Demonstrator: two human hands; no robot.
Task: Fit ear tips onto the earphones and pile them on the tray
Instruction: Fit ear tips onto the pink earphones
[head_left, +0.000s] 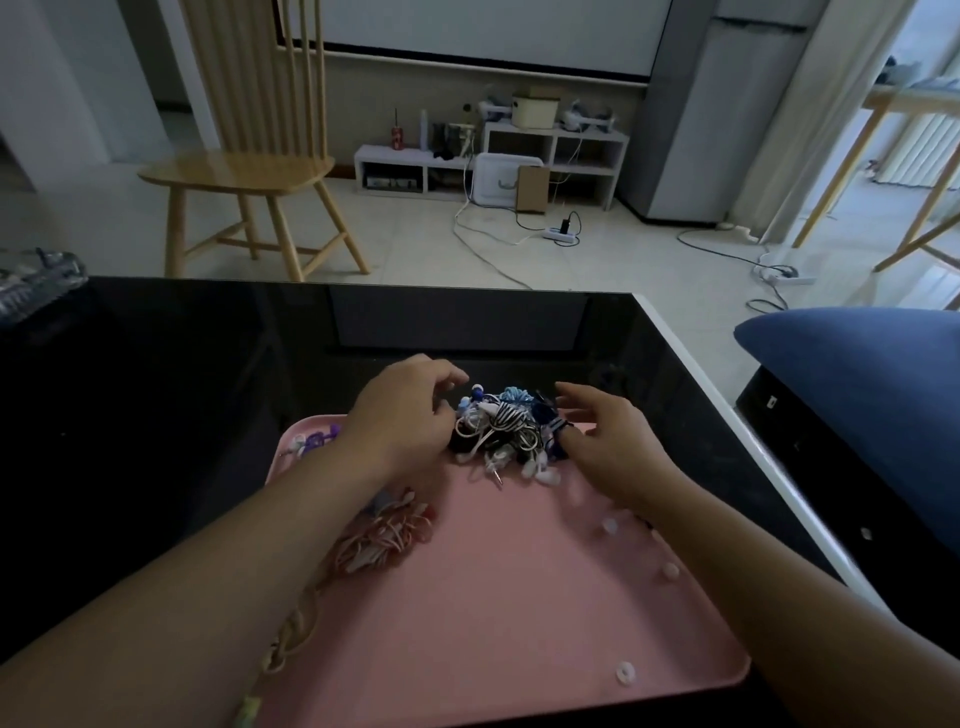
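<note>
Two hands flank a tangled pile of earphones at the far end of a pink tray: the left hand has loosely curled fingers at the pile's edge, the right hand is relaxed and touches its other side. A pink earphone bundle lies under the left forearm, a purple one sits in the far left corner, and loose white ear tips are scattered along the right side. The tray rests on a black table.

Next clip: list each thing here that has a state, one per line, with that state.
Left hand: fingers loosely curled at the left side of the earphone pile, grip unclear.
Right hand: fingers relaxed at the pile's right side.
Earphone pile: tangled, at the tray's far edge.
Pink earphones: coiled, apart from the pile.
Tray: flat on the black table.
Loose ear tips: scattered, unfitted.
</note>
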